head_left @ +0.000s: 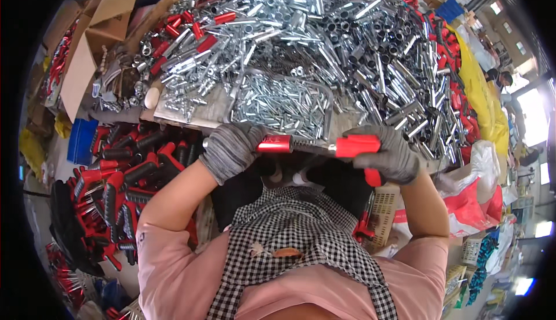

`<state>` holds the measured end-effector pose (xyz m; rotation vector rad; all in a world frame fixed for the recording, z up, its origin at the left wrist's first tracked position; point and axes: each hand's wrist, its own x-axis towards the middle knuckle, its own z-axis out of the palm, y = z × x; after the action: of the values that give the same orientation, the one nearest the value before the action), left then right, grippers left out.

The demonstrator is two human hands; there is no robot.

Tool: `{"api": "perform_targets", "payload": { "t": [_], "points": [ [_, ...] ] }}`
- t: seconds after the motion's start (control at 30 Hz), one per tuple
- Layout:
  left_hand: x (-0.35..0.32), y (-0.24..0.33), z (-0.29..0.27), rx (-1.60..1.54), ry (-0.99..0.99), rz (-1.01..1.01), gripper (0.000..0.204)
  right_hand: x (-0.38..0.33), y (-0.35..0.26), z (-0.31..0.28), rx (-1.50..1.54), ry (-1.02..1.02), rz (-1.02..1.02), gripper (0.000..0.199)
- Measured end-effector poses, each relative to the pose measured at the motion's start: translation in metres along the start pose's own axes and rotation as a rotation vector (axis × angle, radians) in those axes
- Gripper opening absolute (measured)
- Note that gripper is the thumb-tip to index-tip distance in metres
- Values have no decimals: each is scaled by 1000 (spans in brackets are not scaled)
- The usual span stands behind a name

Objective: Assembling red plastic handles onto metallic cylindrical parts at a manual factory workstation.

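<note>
In front of my apron, both my hands wear grey knit gloves and hold parts lined up end to end. My left hand [231, 151] is closed round the left end of a red metal tube [275, 143]; a small shiny tip shows past the glove. My right hand [394, 153] is wrapped round a red plastic handle [358, 145], whose lower part shows beneath the fingers. A coil spring [308, 144] bridges the gap between tube and handle. Just beyond the hands lies a tray of small silver pins [281, 106]. The fingers partly hide both held parts.
Loose chrome tubes [399, 83] cover much of the workbench [202, 114], with several red tubes [205, 43] among them. Red-and-black handled tools [124, 187] are heaped at the left. A cardboard box [107, 13] stands far left. Near my right elbow are a beige plastic basket [382, 216] and a red-and-white bag [475, 198].
</note>
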<state>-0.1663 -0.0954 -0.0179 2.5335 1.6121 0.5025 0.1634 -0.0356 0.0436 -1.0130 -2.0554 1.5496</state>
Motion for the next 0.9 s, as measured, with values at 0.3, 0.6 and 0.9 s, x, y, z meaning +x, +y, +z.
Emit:
{"api": "perform_targets", "payload": {
  "t": [0.3, 0.6, 0.9],
  "points": [
    [-5, 48, 14, 130, -133, 210, 32, -27, 7, 38, 40, -88, 59, 49],
    [-8, 57, 34, -966, -1250, -92, 35, -15, 1, 46, -1053, -285, -1270, 36],
    [0, 45, 11, 276, 43, 370, 26, -19, 23, 67, 658, -185, 462, 59]
  ]
}}
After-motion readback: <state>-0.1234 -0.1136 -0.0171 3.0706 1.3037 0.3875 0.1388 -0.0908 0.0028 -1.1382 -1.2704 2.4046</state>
